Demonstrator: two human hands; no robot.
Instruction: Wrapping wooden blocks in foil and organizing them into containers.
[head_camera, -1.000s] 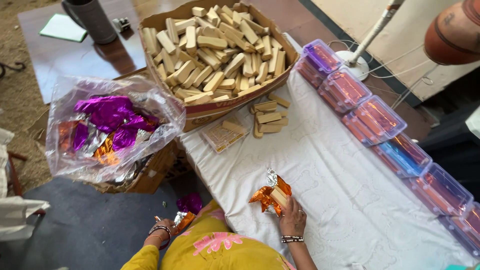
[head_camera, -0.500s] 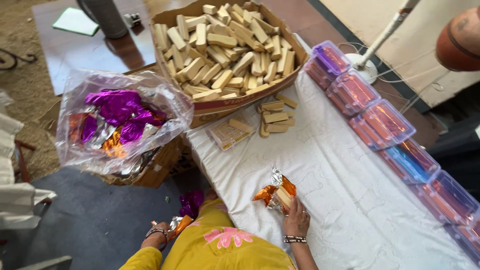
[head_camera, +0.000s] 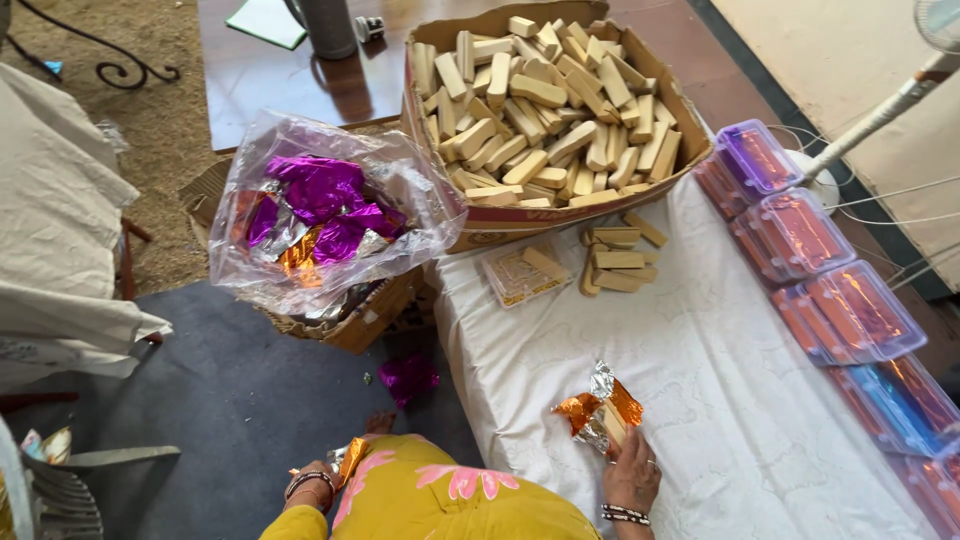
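My right hand (head_camera: 632, 474) rests on the white cloth (head_camera: 720, 380) and holds a tan bar half wrapped in orange and silver foil (head_camera: 598, 414). Low beside my yellow garment, my left hand (head_camera: 314, 484) grips a crumpled orange foil wrapper (head_camera: 350, 462). A big cardboard box (head_camera: 690, 140) heaped with bare tan bars (head_camera: 540, 100) stands at the far end of the cloth. Several loose bars (head_camera: 615, 260) lie just in front of it.
A clear plastic bag of purple and orange foil sheets (head_camera: 320, 215) sits on a carton at the left. Lidded clear plastic boxes (head_camera: 820, 270) line the cloth's right edge. A flat packet (head_camera: 515, 275) lies by the loose bars. A purple foil scrap (head_camera: 408, 376) is on the grey floor.
The view has swung to the right and tilted down. My right hand still holds the foil-wrapped bar on the cloth, and my left hand stays low with the orange wrapper.
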